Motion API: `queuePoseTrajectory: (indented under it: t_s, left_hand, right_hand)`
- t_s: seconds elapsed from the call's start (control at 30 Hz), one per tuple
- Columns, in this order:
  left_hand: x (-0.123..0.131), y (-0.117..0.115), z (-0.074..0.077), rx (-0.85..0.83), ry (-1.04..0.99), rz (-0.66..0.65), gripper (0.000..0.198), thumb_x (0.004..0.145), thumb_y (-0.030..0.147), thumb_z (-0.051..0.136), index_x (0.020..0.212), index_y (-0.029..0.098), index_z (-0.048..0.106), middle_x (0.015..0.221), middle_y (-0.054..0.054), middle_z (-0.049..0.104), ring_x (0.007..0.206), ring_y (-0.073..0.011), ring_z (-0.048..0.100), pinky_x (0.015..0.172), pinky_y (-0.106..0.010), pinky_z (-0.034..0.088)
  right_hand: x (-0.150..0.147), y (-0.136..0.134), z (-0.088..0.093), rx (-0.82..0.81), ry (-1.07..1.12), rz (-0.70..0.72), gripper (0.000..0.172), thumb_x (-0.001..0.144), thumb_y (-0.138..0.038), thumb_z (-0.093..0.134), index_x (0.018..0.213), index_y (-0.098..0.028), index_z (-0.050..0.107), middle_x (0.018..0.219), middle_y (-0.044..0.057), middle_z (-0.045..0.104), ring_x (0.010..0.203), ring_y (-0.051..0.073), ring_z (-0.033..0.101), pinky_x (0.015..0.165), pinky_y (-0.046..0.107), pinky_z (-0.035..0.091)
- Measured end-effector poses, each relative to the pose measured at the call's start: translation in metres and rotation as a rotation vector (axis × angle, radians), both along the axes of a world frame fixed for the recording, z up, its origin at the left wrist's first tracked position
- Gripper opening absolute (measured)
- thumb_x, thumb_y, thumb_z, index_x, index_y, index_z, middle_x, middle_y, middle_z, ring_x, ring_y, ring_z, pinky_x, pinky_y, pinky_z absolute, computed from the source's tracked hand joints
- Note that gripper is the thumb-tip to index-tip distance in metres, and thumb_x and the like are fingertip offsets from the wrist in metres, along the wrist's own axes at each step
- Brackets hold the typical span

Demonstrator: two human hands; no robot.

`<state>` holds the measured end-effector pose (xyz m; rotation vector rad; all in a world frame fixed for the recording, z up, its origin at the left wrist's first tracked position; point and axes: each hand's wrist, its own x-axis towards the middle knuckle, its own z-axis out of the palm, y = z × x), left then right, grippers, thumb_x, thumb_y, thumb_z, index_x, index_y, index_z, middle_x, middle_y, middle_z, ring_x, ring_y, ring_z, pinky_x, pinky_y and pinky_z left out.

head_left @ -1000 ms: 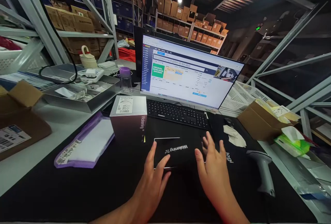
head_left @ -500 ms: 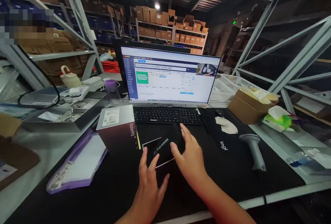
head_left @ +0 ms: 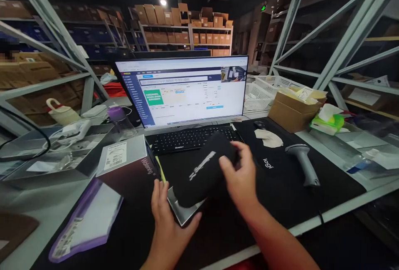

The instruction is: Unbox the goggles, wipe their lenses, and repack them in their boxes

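Note:
A black soft-looking case (head_left: 202, 174) with blurred white lettering is tilted up over the mat, and my right hand (head_left: 241, 170) grips its right end between thumb and fingers. Under its near end shows the silvery corner of an open box (head_left: 184, 214). My left hand (head_left: 170, 216) straddles that corner, fingers along the left side and thumb at the right, steadying it. The case hides the rest of this box. Just left stands a silver and dark carton (head_left: 124, 170) marked "Wakening", with a white label on top.
A purple-edged packet (head_left: 90, 220) lies at left. Behind are a keyboard (head_left: 187, 139) and a monitor (head_left: 183, 91). On the right are a barcode scanner (head_left: 304, 164), a beige cloth (head_left: 268, 138), a brown carton (head_left: 293, 112) and a green tissue pack (head_left: 328, 120).
My right hand has taken hold of the black case and raised it at a tilt, showing the box's silvery corner. My left hand has closed in on that corner. The view has shifted right.

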<state>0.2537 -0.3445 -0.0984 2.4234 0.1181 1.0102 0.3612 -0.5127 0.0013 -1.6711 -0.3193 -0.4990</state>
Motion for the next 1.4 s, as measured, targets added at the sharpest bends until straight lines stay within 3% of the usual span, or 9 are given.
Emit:
queuePoseTrajectory:
  t_s: [0.2,0.5,0.67,0.8,0.9,1.07,1.23,1.3,1.4]
  left_hand:
    - [0.001,-0.002,-0.003,-0.263,0.125,-0.038,0.111,0.074,0.032,0.076,0.158,0.022,0.003,0.156,-0.021,0.027,0.141,-0.0377,0.039,0.114,-0.062,0.036]
    - [-0.009,-0.011,-0.005,-0.194,0.215,-0.017,0.110,0.081,0.028,0.073,0.158,0.027,-0.007,0.163,-0.020,0.010,0.151,-0.0378,0.021,0.116,-0.061,0.035]
    - [-0.010,-0.013,-0.007,-0.172,0.231,-0.054,0.105,0.089,0.030,0.065,0.157,0.030,-0.015,0.165,-0.019,0.003,0.151,-0.0390,0.020,0.114,-0.062,0.036]
    - [-0.009,-0.008,-0.008,-0.249,0.220,-0.049,0.107,0.087,0.030,0.067,0.157,0.032,-0.014,0.162,-0.018,0.012,0.150,-0.0384,0.025,0.114,-0.063,0.036]
    - [-0.009,-0.002,-0.006,-0.263,0.230,-0.088,0.097,0.087,0.029,0.067,0.157,0.038,0.000,0.162,-0.014,0.012,0.149,-0.0372,0.027,0.113,-0.062,0.037]
    - [-0.007,0.004,-0.008,-0.228,0.283,-0.129,0.074,0.091,0.025,0.062,0.152,0.042,0.023,0.164,-0.007,0.004,0.150,-0.0362,0.025,0.112,-0.060,0.040]
    - [-0.011,0.001,-0.003,-0.050,0.050,0.043,0.091,0.089,0.032,0.068,0.158,0.026,0.008,0.161,-0.020,0.009,0.150,-0.0397,0.022,0.112,-0.064,0.038]
    - [-0.012,0.005,0.013,0.134,-0.134,0.115,0.096,0.087,0.038,0.071,0.158,0.023,0.008,0.162,-0.021,0.007,0.152,-0.0398,0.015,0.116,-0.066,0.029]
    - [-0.009,0.027,0.061,0.301,-0.298,0.257,0.094,0.084,0.035,0.074,0.157,0.027,0.016,0.164,-0.016,0.001,0.152,-0.0376,0.015,0.121,-0.064,0.019]
  right_hand:
    - [0.023,-0.018,-0.022,0.184,0.289,0.164,0.047,0.091,-0.043,0.057,0.132,-0.022,0.048,0.134,0.011,0.058,0.119,0.026,0.059,0.102,0.043,0.046]
    - [0.017,0.005,-0.025,-0.033,0.346,0.080,0.047,0.093,-0.047,0.046,0.133,-0.021,0.048,0.133,0.012,0.059,0.119,0.028,0.058,0.102,0.046,0.045]
    - [0.007,0.008,-0.014,-0.515,0.133,0.068,0.050,0.098,-0.038,0.037,0.143,-0.016,0.043,0.134,0.017,0.060,0.120,0.030,0.060,0.100,0.046,0.047]
    - [0.002,0.001,-0.008,-1.178,0.017,0.032,0.050,0.102,-0.031,0.034,0.147,-0.014,0.048,0.084,0.012,0.076,0.080,0.029,0.072,0.106,0.056,0.038]
    - [0.005,-0.008,-0.012,-1.427,-0.124,0.080,0.049,0.104,-0.032,0.037,0.145,-0.010,0.051,0.064,0.005,0.071,0.069,0.025,0.070,0.116,0.060,0.021]
    - [0.004,-0.020,-0.027,-1.425,-0.279,0.013,0.043,0.101,-0.031,0.052,0.141,-0.016,0.057,0.073,0.007,0.074,0.075,0.023,0.070,0.101,0.050,0.042]
    - [-0.013,-0.031,-0.047,-1.269,-0.600,-0.290,0.036,0.101,-0.036,0.054,0.117,-0.011,0.075,0.050,0.000,0.058,0.050,0.018,0.061,0.108,0.057,0.036]
    - [-0.016,-0.039,-0.058,-1.162,-0.689,-0.370,0.027,0.098,-0.032,0.059,0.108,-0.016,0.078,0.051,-0.002,0.060,0.049,0.018,0.062,0.112,0.062,0.030]
    - [-0.011,-0.058,-0.070,-1.009,-0.751,-0.386,0.015,0.092,-0.026,0.067,0.101,-0.024,0.079,0.062,-0.002,0.070,0.052,0.020,0.067,0.107,0.059,0.037]
